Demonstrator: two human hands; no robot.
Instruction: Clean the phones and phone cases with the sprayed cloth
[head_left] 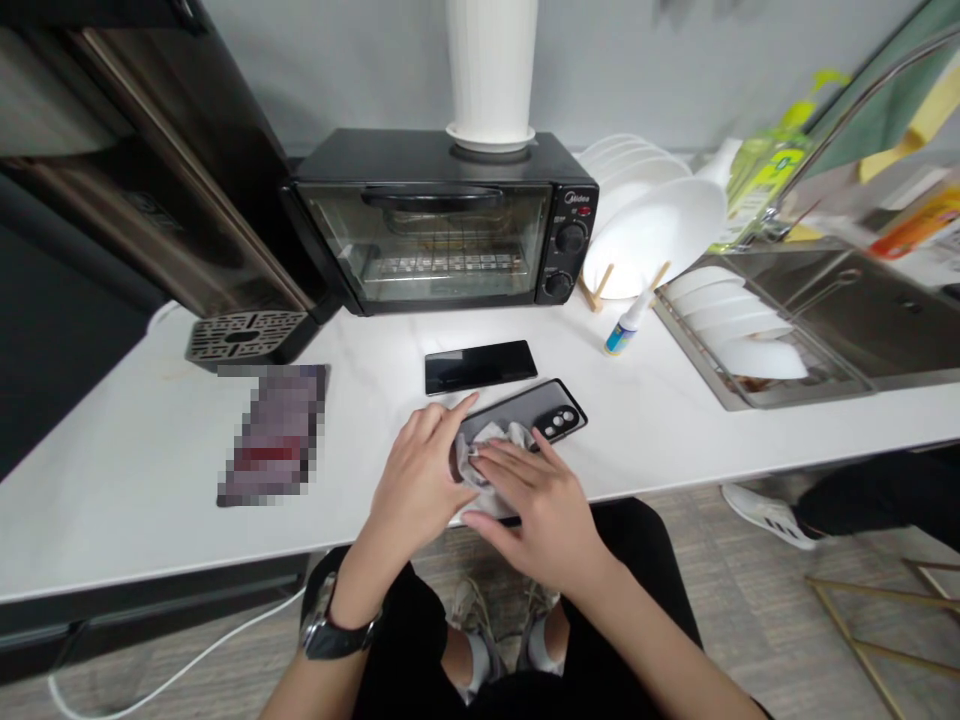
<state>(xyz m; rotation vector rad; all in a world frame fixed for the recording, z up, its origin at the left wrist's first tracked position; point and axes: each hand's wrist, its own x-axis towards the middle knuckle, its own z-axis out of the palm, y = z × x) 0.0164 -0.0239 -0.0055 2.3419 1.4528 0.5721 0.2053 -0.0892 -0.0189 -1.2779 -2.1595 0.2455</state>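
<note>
Near the counter's front edge lies a dark phone case (517, 408) with camera cutouts at its right end. My right hand (536, 500) presses a crumpled whitish cloth (480, 468) onto the case, its fingers together over the cloth. My left hand (420, 475) is at the case's left end, thumb and fingers around that end and beside the cloth. Just behind the case, a black phone (480, 367) lies flat on the white counter. A small white bottle with a blue label (628, 325) stands to the right. The case's lower left part is hidden by my hands and the cloth.
A black toaster oven (442, 240) stands behind, with a coffee machine (247, 335) left and a pixelated flat object (274, 435) before it. White plates (660, 230) stand in a rack beside the sink (862, 310). A person's shoe (766, 513) shows at right.
</note>
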